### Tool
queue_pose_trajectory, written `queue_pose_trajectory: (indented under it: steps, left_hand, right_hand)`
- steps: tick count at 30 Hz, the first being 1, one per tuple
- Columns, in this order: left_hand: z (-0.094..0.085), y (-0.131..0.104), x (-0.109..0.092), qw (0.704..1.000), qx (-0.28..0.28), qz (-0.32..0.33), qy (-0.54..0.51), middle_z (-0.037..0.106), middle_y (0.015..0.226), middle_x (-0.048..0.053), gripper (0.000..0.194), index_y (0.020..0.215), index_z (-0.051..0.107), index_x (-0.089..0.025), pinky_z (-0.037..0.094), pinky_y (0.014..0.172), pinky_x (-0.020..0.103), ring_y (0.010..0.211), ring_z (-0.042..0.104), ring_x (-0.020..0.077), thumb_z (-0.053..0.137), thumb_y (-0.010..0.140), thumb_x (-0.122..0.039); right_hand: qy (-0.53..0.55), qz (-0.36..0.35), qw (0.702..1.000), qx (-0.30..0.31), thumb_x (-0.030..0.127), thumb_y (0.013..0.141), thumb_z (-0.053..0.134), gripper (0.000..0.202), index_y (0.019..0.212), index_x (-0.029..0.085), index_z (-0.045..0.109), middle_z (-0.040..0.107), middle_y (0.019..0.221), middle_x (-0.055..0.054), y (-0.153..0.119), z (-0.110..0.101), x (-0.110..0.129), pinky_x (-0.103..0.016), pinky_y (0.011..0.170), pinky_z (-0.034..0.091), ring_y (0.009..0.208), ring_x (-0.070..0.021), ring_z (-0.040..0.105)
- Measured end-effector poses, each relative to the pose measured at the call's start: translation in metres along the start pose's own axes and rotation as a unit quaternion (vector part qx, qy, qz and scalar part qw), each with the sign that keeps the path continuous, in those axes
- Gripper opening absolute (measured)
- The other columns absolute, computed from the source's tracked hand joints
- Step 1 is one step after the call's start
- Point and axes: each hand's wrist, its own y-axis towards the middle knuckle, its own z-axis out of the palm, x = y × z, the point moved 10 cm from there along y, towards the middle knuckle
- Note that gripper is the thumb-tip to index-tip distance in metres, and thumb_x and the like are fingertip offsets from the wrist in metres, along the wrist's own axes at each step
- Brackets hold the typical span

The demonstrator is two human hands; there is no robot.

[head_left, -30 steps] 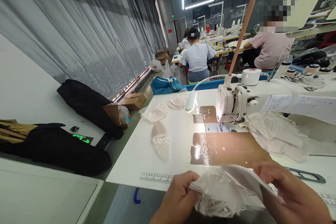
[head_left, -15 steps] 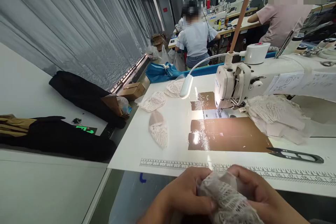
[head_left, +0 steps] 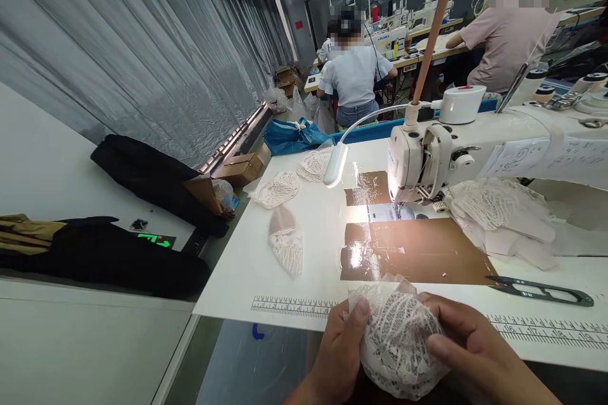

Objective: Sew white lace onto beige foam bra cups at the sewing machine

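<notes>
Between my two hands is a rounded, cupped piece of white lace fabric (head_left: 401,342), spread out at the table's front edge with a sheer layer along its top. My left hand (head_left: 339,342) grips its left side, thumb on top. On the right side, my right hand (head_left: 468,335) pinches the lace between thumb and fingers. Beyond them stands a white sewing machine (head_left: 427,152) with its lamp lit over the needle. Black thread snips (head_left: 546,291) lie to the right. A lace and beige piece (head_left: 285,240) rests flat on the left.
More lace pieces (head_left: 275,190) lie at the table's far left, and a lace pile (head_left: 498,215) sits beneath the machine arm. A printed ruler (head_left: 294,307) runs along the front edge. Brown sheeting (head_left: 413,250) covers the machine bed area. Two or more people (head_left: 354,76) sit at machines behind.
The lace fabric, bunched and folded before, is now opened into a rounded cup facing me. My hands have moved apart to its two sides, and the lace sits slightly higher.
</notes>
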Motion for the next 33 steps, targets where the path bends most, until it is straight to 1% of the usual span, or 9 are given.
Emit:
queue_pose_trajectory:
  steps: [6,9,13,17,19,23,26,29,33]
  left_hand:
    - [0.036,0.003,0.002,0.96,0.105,-0.052,-0.255,0.062,0.118,0.018,0.073,0.123,0.06,-0.011,0.04,0.099,0.044,0.114,0.055,0.0331,0.056,0.078,-0.068]
    - [0.054,0.005,0.003,0.956,0.14,-0.063,-0.251,0.063,0.117,0.016,0.064,0.124,0.059,-0.012,0.04,0.099,0.042,0.113,0.056,0.0315,0.071,0.072,-0.048]
    - [0.056,0.016,0.016,0.972,0.092,-0.072,-0.203,0.069,0.091,0.009,0.049,0.106,0.068,-0.013,0.047,0.08,0.032,0.086,0.065,0.0233,0.074,0.058,-0.008]
    - [0.04,0.015,0.025,0.982,0.116,-0.099,-0.111,0.059,0.057,0.002,0.014,0.066,0.067,-0.011,0.04,0.054,0.024,0.048,0.051,0.0093,0.079,0.062,-0.018]
    - [0.034,0.003,0.017,0.974,0.199,-0.106,-0.03,0.051,0.047,0.001,0.038,0.043,0.052,-0.012,0.035,0.048,0.021,0.044,0.047,0.008,0.081,0.064,-0.025]
    - [0.012,-0.007,-0.052,0.971,0.18,0.056,0.145,0.064,0.072,0.007,0.022,0.068,0.067,-0.013,0.045,0.067,0.026,0.069,0.058,0.0157,0.073,0.074,-0.033]
    - [0.012,-0.004,-0.092,0.924,0.098,0.145,0.341,0.06,0.118,0.01,0.062,0.118,0.062,-0.02,0.039,0.096,0.034,0.106,0.053,0.0268,0.083,0.06,-0.029]
    - [0.02,0.008,-0.079,0.888,0.138,0.082,0.43,0.064,0.094,0.004,0.038,0.104,0.067,-0.018,0.043,0.075,0.026,0.084,0.057,0.0196,0.07,0.067,-0.013]
    - [-0.006,0.019,-0.059,0.914,0.145,0.014,0.378,0.053,0.063,-0.001,0.016,0.066,0.063,-0.011,0.035,0.056,0.02,0.06,0.049,0.0118,0.049,0.073,-0.008]
  right_hand:
    - [-0.043,0.008,0.995,-0.093,0.048,0.079,0.065,0.028,0.069,0.022,0.071,0.065,0.074,-0.003,0.003,-0.019,0.005,-0.028,0.066,0.048,0.071,-0.0201,0.059]
    - [-0.073,-0.038,0.992,-0.097,0.046,0.074,0.07,0.022,0.071,0.024,0.073,0.067,0.078,-0.005,0.009,-0.017,0.007,-0.031,0.072,0.05,0.079,-0.024,0.06]
    - [0.03,0.004,0.996,-0.086,0.042,0.071,0.075,0.026,0.058,0.022,0.066,0.058,0.062,0.0,0.017,-0.011,-0.007,-0.026,0.058,0.046,0.061,-0.0161,0.053]
    - [0.185,0.05,0.973,-0.13,0.044,0.07,0.077,0.029,0.06,0.02,0.063,0.062,0.062,0.001,0.022,-0.027,-0.011,-0.025,0.059,0.045,0.06,-0.0144,0.053]
    - [0.203,0.053,0.969,-0.134,0.043,0.068,0.078,0.031,0.06,0.019,0.061,0.062,0.061,0.001,0.024,-0.034,-0.006,-0.024,0.058,0.043,0.059,-0.0131,0.052]
    - [0.102,0.076,0.989,-0.071,0.043,0.066,0.079,0.033,0.063,0.018,0.059,0.054,0.06,0.004,0.027,-0.021,0.002,-0.021,0.053,0.036,0.056,-0.0099,0.045]
    - [0.029,0.069,0.997,0.011,0.046,0.071,0.075,0.032,0.066,0.018,0.059,0.055,0.063,0.003,0.027,0.003,0.008,-0.022,0.054,0.036,0.059,-0.0112,0.046]
    - [0.022,0.078,0.996,0.028,0.045,0.072,0.074,0.031,0.065,0.019,0.06,0.057,0.062,0.002,0.025,0.007,0.008,-0.023,0.054,0.036,0.058,-0.0118,0.047]
    - [0.103,0.104,0.989,-0.007,0.042,0.067,0.079,0.031,0.06,0.019,0.059,0.056,0.059,0.003,0.021,-0.008,0.006,-0.022,0.053,0.036,0.056,-0.0107,0.048]
